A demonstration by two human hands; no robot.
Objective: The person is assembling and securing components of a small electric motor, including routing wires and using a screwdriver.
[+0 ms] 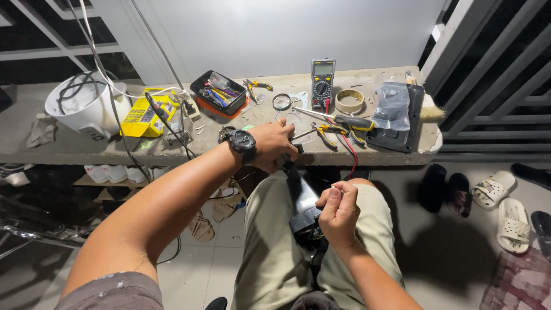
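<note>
Seen from the head camera, a seated person works over a long black device (pixel 302 201) lying along the lap, between knees clad in pale khaki trousers (pixel 270 252). What the device is cannot be made out; its far end disappears under the left hand (pixel 274 144), and its near end under the right hand (pixel 338 212). The left hand, with a chunky black wristwatch (pixel 243 142) on its wrist, is curled over the device's upper end at the bench edge; its fingers are turned away, so whether they clamp the device cannot be told. The right hand is closed in a loose fist, thumb and forefinger pinched on something too small to identify, just above the device's lower end.

Ahead runs a rough, chipped concrete bench (pixel 34 123). On it stand a glossy white bucket (pixel 86 106) with dark cable coiled inside, a yellow box (pixel 143 115), a black tray (pixel 221 92) of bright small tools, a round magnifier (pixel 282 101), a grey-and-yellow multimeter (pixel 322 83) trailing a red lead, a roll of pale tape (pixel 349 100), yellow-handled pliers (pixel 336 133), a screwdriver (pixel 338 120), and a crinkled clear plastic bag (pixel 393 106) on a flat black case. Slip-on sandals (pixel 505 206) lie on the tiled floor at right, some cut off by the frame.
</note>
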